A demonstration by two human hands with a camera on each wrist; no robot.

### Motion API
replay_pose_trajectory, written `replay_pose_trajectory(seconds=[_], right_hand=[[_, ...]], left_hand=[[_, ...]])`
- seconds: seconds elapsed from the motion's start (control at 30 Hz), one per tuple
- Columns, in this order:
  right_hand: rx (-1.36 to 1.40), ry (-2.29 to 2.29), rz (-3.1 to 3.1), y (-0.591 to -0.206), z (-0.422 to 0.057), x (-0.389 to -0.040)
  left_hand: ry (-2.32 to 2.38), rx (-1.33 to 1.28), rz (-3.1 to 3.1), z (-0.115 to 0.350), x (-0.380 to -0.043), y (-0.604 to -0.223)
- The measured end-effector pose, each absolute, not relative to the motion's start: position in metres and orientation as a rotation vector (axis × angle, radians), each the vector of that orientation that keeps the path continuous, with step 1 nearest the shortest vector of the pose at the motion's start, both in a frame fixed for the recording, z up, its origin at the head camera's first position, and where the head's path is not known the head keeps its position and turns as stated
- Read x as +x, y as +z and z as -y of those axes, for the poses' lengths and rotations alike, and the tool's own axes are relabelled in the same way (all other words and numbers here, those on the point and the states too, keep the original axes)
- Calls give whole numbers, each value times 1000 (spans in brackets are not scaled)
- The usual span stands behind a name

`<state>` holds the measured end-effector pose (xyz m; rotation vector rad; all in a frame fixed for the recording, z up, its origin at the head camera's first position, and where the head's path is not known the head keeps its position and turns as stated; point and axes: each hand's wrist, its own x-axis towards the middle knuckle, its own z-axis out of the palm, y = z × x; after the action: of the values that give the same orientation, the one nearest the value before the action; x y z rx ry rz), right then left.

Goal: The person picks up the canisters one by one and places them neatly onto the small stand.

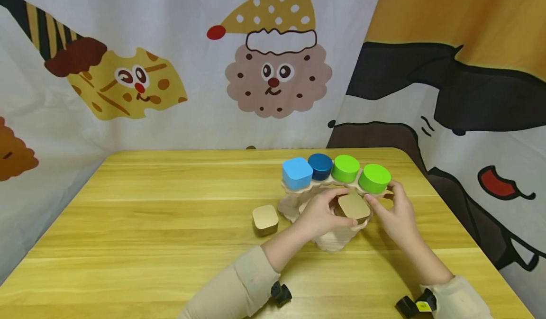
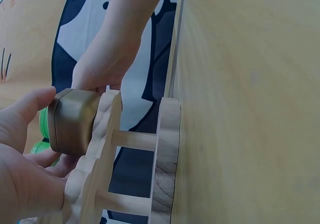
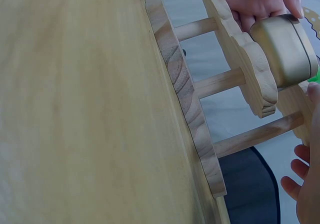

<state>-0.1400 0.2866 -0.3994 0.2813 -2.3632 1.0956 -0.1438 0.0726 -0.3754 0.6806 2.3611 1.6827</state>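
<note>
In the head view my left hand (image 1: 324, 214) grips a gold rounded-square tin (image 1: 354, 206) by its sides, thumb in front and fingers behind. The tin sits over the lower tier of a scalloped wooden stand (image 1: 334, 241); in the left wrist view its base is right at the tier's edge (image 2: 105, 134). My right hand (image 1: 396, 212) is at the stand's right end, its thumb near the tin's right corner and its index finger beside a green round tin (image 1: 374, 178). In the right wrist view its lower fingers (image 3: 299, 169) are loosely bent beside a wooden post.
A light blue square tin (image 1: 297, 173), a dark blue round tin (image 1: 320, 166) and another green tin (image 1: 346, 168) line the stand's upper tier. A second gold tin (image 1: 265, 220) stands on the wooden table (image 1: 149, 229), left of the stand. A printed cloth (image 1: 170, 134) hangs behind.
</note>
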Motion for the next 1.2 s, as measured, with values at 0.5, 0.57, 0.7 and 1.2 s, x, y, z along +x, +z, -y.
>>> replay_pose_trajectory(seconds=[0.5,0.57,0.7,1.2], right_hand=[[280,1113,2368,-400,-288,-140],[279,1116,2370,-400,-288,-140],[275,1114,2378,-400,-288,-140],[282,1106,2355,-402,-288,-141]], left_hand=[[1686,664,-2375,-68,-140,-372],[1674,663,-2399,-65,-137,-369],[1624,743,-2466,-58,-131,-362],[1664,952,-2455,-5,-101,-349]])
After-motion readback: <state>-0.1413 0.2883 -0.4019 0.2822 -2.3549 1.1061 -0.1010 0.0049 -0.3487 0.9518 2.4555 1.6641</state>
